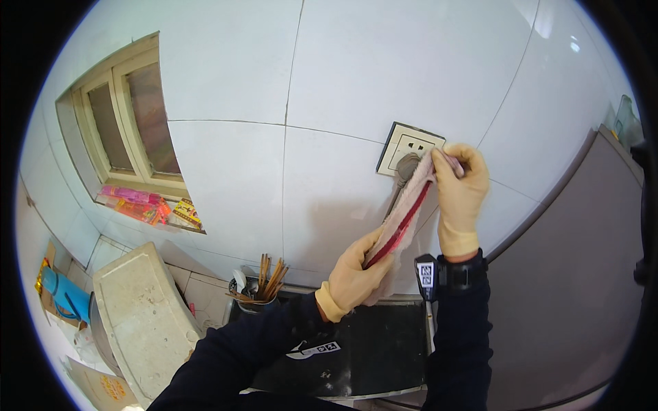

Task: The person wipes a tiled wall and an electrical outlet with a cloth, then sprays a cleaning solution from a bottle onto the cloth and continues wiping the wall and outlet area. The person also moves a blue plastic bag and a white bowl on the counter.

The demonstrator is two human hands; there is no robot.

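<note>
A folded pink and dark red fluffy cloth [409,210] stretches between my two hands, both in cream rubber gloves. My left hand [358,269] grips its lower end. At the upper end, my right hand [461,190] pinches the cloth between thumb and fingers, close to the lower right corner of the wall socket [416,144]. A grey plug [407,165] sits in the socket, and its cord runs down behind the cloth. The cloth and my right hand hide part of the socket plate.
Below is a black tabletop [370,349] with a container of chopsticks [270,280] at its back left. A grey cabinet or refrigerator [570,277] stands at the right. On the left are a whitish lid or board [146,308], a blue thermos [64,290] and a window [131,118] with packets on its sill.
</note>
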